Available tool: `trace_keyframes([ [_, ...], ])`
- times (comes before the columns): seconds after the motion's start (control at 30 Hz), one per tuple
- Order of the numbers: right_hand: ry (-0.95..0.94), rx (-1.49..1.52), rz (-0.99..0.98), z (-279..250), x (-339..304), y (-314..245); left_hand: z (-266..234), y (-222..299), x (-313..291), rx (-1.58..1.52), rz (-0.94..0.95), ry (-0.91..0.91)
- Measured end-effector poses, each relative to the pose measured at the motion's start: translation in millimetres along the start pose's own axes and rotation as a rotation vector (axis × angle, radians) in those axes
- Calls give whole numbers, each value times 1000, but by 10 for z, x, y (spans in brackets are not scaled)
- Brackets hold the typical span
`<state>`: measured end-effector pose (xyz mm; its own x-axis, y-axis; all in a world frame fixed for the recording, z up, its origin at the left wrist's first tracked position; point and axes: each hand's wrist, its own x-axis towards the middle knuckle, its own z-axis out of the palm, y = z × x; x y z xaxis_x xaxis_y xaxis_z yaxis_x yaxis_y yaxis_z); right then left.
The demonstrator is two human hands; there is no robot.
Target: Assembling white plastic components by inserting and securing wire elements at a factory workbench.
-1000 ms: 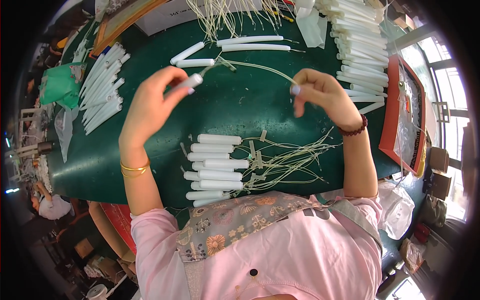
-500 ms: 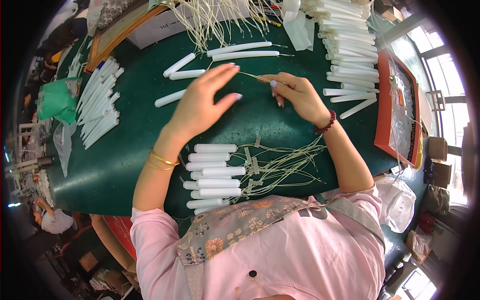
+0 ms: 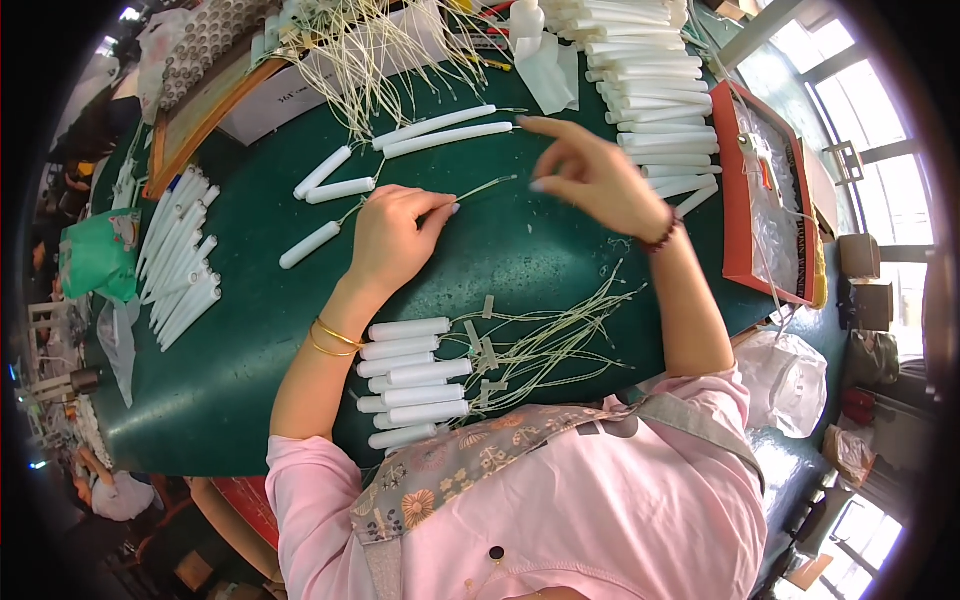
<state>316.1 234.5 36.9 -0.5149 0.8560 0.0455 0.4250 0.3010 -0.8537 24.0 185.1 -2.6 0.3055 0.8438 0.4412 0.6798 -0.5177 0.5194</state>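
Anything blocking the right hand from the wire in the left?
Nothing visible. The pale wire sticks out of the left hand toward the right hand, with only green tabletop showing behind the gap. The nearest long white tube lies beyond the wire, off that line.

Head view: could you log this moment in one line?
left hand: pinches wires | right hand: fingers parted, near long tube | short tubes: lie near apron | red box: at right

Bare left hand [image 3: 396, 236], upper left of frame centre: closed in fingertip pinch. Bare right hand [image 3: 598, 180], upper right of centre: loosely spread, pointing left.
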Motion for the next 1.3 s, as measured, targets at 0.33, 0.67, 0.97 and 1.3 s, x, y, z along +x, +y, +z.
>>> trace_keyframes([
  [0.33,7,-849,193,-527,-315,218,64,-34,19,102,46,-21],
  [0.67,40,-715,-141,117,-104,-13,99,27,-10,227,77,-20],
  [0.97,61,-644,-214,349,-49,63,101,72,12,312,104,-78],
  [1.3,50,-666,-192,97,-20,153,-894,-436,-123,255,44,-212],
])
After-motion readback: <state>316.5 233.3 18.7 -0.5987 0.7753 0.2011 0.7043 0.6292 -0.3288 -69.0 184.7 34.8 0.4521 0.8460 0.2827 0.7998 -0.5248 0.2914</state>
